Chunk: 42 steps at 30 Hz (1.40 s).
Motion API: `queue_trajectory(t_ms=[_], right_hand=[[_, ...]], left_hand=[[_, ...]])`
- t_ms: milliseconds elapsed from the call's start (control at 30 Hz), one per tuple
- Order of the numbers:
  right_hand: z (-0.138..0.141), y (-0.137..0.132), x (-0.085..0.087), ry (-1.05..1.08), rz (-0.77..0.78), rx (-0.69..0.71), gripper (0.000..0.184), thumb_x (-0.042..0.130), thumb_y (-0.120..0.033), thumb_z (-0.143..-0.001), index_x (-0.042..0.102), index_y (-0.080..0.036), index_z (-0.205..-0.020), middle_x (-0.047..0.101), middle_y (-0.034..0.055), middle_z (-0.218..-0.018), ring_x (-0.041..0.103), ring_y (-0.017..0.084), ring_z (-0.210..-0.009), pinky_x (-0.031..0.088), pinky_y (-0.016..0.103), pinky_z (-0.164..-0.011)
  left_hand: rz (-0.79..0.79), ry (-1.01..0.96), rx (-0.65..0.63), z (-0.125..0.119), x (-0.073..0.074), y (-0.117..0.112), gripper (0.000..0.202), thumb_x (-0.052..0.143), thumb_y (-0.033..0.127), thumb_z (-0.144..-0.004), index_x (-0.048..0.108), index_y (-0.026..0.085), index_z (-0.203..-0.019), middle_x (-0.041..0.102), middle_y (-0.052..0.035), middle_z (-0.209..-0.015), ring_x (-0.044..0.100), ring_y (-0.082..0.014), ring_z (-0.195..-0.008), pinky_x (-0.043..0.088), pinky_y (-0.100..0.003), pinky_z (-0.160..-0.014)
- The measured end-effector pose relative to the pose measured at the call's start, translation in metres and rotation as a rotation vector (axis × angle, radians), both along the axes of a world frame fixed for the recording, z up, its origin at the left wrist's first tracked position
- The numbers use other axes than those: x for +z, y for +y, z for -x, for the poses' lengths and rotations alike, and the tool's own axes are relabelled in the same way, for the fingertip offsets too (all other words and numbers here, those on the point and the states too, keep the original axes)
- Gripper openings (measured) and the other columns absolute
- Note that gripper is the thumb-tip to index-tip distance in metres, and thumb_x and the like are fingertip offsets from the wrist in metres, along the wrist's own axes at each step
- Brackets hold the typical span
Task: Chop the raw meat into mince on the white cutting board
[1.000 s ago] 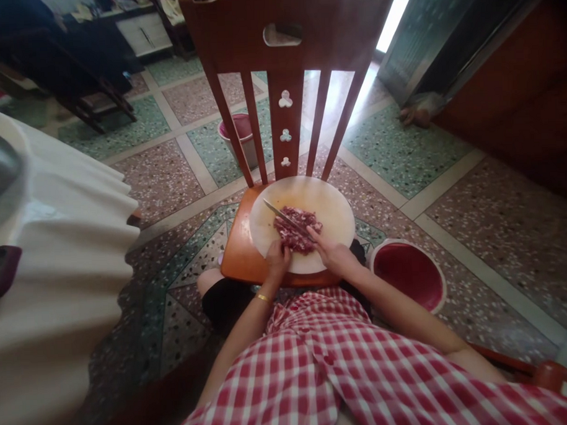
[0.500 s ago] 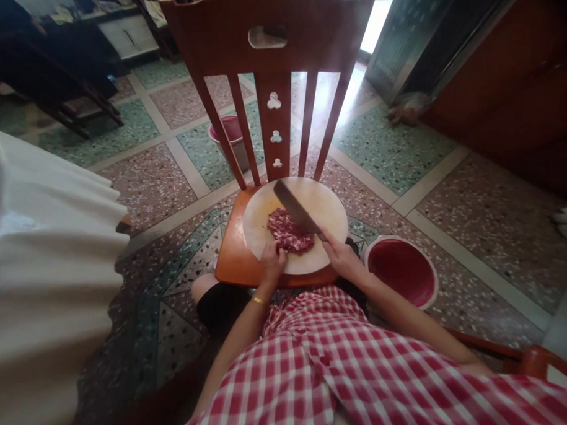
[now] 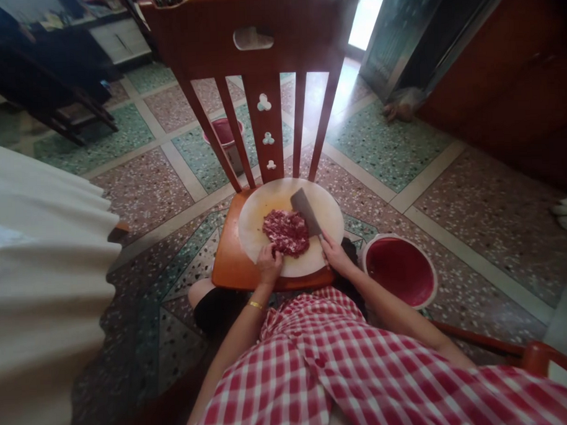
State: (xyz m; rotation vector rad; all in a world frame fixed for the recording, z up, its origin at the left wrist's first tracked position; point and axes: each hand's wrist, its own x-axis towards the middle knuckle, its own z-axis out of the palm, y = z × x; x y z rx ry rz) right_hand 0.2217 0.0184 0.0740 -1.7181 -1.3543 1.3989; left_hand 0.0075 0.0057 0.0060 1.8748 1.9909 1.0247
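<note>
- Wooden chair (image 3: 229,267): it carries the whole work surface on its seat. I judge the perch risky, since a hard downward stroke near the front edge could rock or slide what lies on it.
- Round chopping board (image 3: 260,207): it lies flat on the seat, its near rim just beside both hands. It overhangs nothing that I can see, but nothing visibly anchors it.
- Red basin (image 3: 399,270): it stands on the floor just to the right of the chair, clear of the blade's path.
- Minced meat (image 3: 286,232): a low mound at the board's centre, roughly round, with no marked long axis.
- Cleaver (image 3: 306,210): the blade is raised over the mound's right edge. Its long axis runs from the grip at lower right up to the far left, pointing away from me.
- Right hand (image 3: 332,255): closed around the cleaver's handle.
- Left hand (image 3: 269,262): fingers curled, resting on the board and touching the mound's near edge. I judge these fingers the main hazard, being close to where the blade falls.
</note>
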Motion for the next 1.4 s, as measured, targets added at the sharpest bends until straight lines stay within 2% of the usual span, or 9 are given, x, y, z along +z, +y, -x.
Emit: queue_trajectory(t_ms=[133, 267, 533, 600, 767, 967, 1167, 1300, 1400], right_hand=[[0.017, 0.015, 0.014, -0.364, -0.369, 0.272, 0.049, 0.034, -0.032, -0.09, 0.033, -0.025, -0.137, 0.067, 0.0059, -0.098, 0.064, 0.018, -0.082, 0.05, 0.03, -0.075], [0.024, 0.008, 0.025, -0.644, -0.448, 0.502, 0.047, 0.037, -0.03, -0.09, 0.032, -0.029, -0.137, 0.064, 0.0042, -0.11, 0.064, 0.02, -0.089, 0.048, 0.033, -0.081], [0.026, 0.013, 0.102, -0.515, -0.795, 0.314, 0.053, 0.029, -0.029, -0.093, 0.016, -0.019, -0.143, 0.056, 0.0094, -0.122, 0.057, 0.019, -0.103, 0.044, 0.031, -0.089], [0.03, 0.01, 0.095, -0.551, -0.774, 0.313, 0.054, 0.029, -0.028, -0.092, 0.013, -0.017, -0.143, 0.057, 0.0111, -0.121, 0.059, 0.02, -0.1, 0.045, 0.031, -0.087], [0.034, 0.003, 0.056, -0.667, -0.468, 0.516, 0.053, 0.036, -0.024, -0.09, 0.023, -0.024, -0.141, 0.065, 0.007, -0.109, 0.064, 0.021, -0.089, 0.05, 0.033, -0.081], [0.031, -0.001, 0.073, -0.609, -0.661, 0.447, 0.052, 0.029, -0.024, -0.093, 0.017, -0.017, -0.143, 0.06, 0.0116, -0.116, 0.061, 0.02, -0.096, 0.046, 0.031, -0.087], [0.026, -0.009, 0.056, -0.659, -0.446, 0.56, 0.05, 0.036, -0.024, -0.091, 0.027, -0.026, -0.14, 0.065, 0.005, -0.109, 0.064, 0.018, -0.089, 0.049, 0.029, -0.079], [0.025, -0.002, 0.074, -0.613, -0.629, 0.474, 0.051, 0.03, -0.027, -0.092, 0.019, -0.023, -0.142, 0.06, 0.0075, -0.117, 0.061, 0.019, -0.096, 0.047, 0.031, -0.085], [0.028, 0.002, 0.068, -0.693, -0.624, 0.441, 0.052, 0.029, -0.025, -0.092, 0.018, -0.017, -0.143, 0.062, 0.0122, -0.112, 0.063, 0.02, -0.09, 0.047, 0.031, -0.082]], left_hand=[[0.003, -0.015, -0.011, 0.001, 0.001, 0.0, 0.018, 0.045, 0.018, -0.078, 0.053, 0.017, -0.093, 0.057, -0.0064, -0.083, 0.054, -0.0178, -0.079, 0.045, -0.03, -0.073], [-0.002, -0.028, -0.018, 0.001, 0.002, 0.0, 0.017, 0.044, 0.019, -0.078, 0.053, 0.017, -0.093, 0.058, -0.0061, -0.083, 0.055, -0.0175, -0.08, 0.045, -0.029, -0.072], [-0.003, -0.014, 0.006, -0.001, -0.001, -0.001, 0.02, 0.045, 0.016, -0.076, 0.053, 0.017, -0.094, 0.058, -0.0071, -0.086, 0.055, -0.0191, -0.083, 0.044, -0.032, -0.077], [-0.009, -0.02, 0.001, -0.001, -0.001, -0.001, 0.02, 0.045, 0.016, -0.076, 0.053, 0.017, -0.095, 0.058, -0.0071, -0.086, 0.055, -0.0192, -0.084, 0.044, -0.032, -0.077], [0.006, -0.023, 0.006, -0.001, 0.0, 0.0, 0.016, 0.045, 0.017, -0.077, 0.054, 0.017, -0.091, 0.058, -0.0062, -0.081, 0.055, -0.0186, -0.08, 0.045, -0.03, -0.073], [-0.008, -0.021, 0.001, -0.001, 0.0, -0.001, 0.021, 0.046, 0.016, -0.075, 0.053, 0.017, -0.095, 0.059, -0.0068, -0.086, 0.054, -0.0184, -0.083, 0.044, -0.03, -0.076], [0.0, -0.018, -0.005, 0.0, 0.003, 0.0, 0.017, 0.044, 0.016, -0.077, 0.053, 0.016, -0.091, 0.058, -0.0065, -0.083, 0.055, -0.0179, -0.082, 0.045, -0.029, -0.074], [-0.004, -0.001, 0.001, -0.001, 0.003, -0.001, 0.02, 0.046, 0.016, -0.075, 0.053, 0.016, -0.094, 0.059, -0.0068, -0.086, 0.055, -0.0184, -0.083, 0.045, -0.03, -0.077], [-0.004, 0.011, 0.017, -0.001, 0.001, -0.001, 0.02, 0.046, 0.016, -0.076, 0.054, 0.016, -0.094, 0.059, -0.0067, -0.084, 0.055, -0.0186, -0.082, 0.045, -0.03, -0.076]])
